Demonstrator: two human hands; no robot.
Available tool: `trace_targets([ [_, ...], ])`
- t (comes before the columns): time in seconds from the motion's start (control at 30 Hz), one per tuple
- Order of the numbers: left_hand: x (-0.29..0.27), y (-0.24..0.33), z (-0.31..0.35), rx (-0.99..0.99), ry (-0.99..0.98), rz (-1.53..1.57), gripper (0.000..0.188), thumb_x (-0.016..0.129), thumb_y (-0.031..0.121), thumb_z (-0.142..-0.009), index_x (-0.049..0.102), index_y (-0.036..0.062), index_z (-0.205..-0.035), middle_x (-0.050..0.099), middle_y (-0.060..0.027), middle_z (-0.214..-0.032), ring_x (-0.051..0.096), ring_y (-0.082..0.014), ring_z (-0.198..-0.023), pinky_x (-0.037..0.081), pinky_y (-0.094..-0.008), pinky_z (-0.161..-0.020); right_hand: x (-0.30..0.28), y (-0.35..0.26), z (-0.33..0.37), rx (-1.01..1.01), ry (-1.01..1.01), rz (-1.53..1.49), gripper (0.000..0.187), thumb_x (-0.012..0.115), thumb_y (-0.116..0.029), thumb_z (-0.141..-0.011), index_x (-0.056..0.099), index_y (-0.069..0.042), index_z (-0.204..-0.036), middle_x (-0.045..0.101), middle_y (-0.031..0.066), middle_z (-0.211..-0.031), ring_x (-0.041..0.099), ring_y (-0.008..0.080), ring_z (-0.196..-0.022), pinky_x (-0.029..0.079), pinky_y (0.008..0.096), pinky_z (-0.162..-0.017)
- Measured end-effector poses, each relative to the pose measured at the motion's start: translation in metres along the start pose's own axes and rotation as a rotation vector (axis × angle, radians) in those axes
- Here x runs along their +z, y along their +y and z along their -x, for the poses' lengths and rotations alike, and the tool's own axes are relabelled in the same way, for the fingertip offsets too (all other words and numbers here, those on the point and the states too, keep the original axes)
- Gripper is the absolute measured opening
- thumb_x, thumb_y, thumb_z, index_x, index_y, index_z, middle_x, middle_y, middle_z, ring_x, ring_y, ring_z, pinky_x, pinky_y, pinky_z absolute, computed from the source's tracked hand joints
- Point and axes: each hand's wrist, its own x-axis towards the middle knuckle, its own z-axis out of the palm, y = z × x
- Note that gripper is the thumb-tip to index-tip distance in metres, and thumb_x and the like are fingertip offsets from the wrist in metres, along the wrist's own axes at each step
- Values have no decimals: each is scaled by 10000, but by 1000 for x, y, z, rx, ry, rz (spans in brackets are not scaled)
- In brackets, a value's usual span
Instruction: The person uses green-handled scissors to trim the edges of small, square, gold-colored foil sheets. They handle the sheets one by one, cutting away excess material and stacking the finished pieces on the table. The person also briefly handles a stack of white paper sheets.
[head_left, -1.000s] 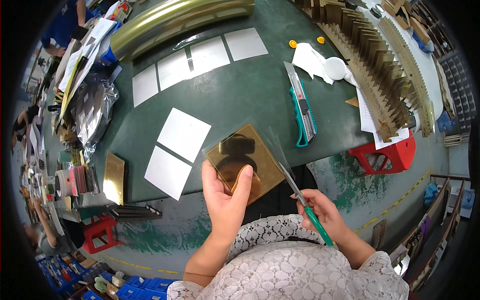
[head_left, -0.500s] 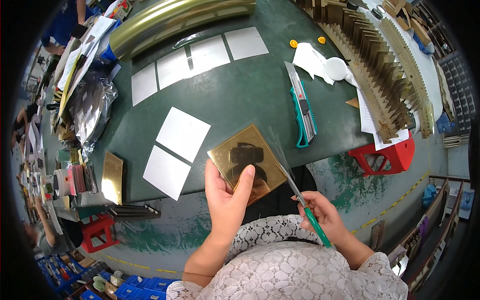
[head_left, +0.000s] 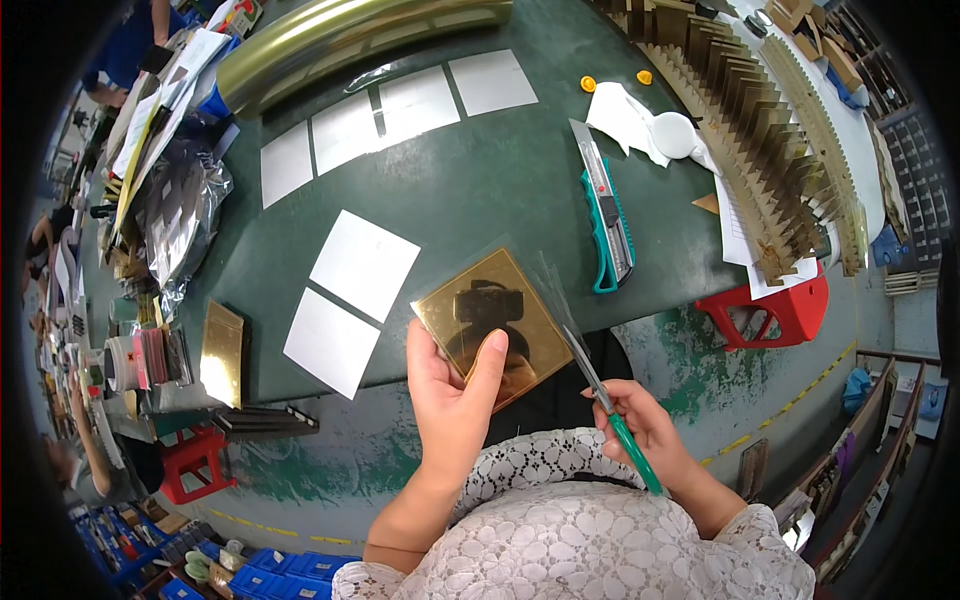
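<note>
In front of my body, my left hand (head_left: 450,405) holds a square gold mirror-like plate (head_left: 535,345) by its lower left side, thumb flat on its face. Clear film sticks out past the plate's edges, and a thin film strip (head_left: 553,285) stands off its right side. My right hand (head_left: 648,430) is closed around green-handled scissors (head_left: 627,440), whose blades lie along the plate's right edge. How far the blades are apart is hard to see. Beyond, on the green table (head_left: 470,190), lies a teal utility knife (head_left: 606,215).
White squares (head_left: 365,260) lie on the table, with a gold film roll (head_left: 360,45) behind them. Another gold plate stack (head_left: 222,355) sits at the left edge. At right are a white cloth (head_left: 625,120), a slotted rack (head_left: 745,130) of plates and a red stool (head_left: 775,310).
Very little differs: the view has shifted slightly. Both hands keep their holds, and the scissors remain along the plate's right edge.
</note>
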Motion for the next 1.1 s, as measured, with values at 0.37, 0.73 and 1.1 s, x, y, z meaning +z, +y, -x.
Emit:
trace_targets([
  [0.37, 1, -1, 0, -4, -6, 0, 389, 607, 11, -892, 443, 0, -1246, 556, -59, -1150, 531, -108, -1040, 411, -254, -915, 0, 2, 0, -6, 8, -7, 582, 713, -77, -827, 392, -39, -1311, 479, 25, -1015, 479, 85, -912, 398, 235, -828],
  [0.73, 1, -4, -1, -20, -4, -4, 380, 607, 6, -889, 448, 1, -1235, 557, -55, -1140, 531, -104, -1034, 413, -252, -908, 4, 1, 0, 42, 77, -62, 623, 755, -146, -799, 419, 17, -1298, 470, 19, -955, 458, 87, -857, 394, 218, -761],
  [1.1, 3, -3, -1, -16, 9, -15, 359, 602, 10, -894, 459, 1, -1224, 557, -49, -1122, 536, -91, -988, 433, -235, -864, 0, 2, -2, 6, 14, -19, 578, 696, -101, -849, 385, -30, -1331, 469, 17, -974, 463, 79, -887, 396, 228, -807],
])
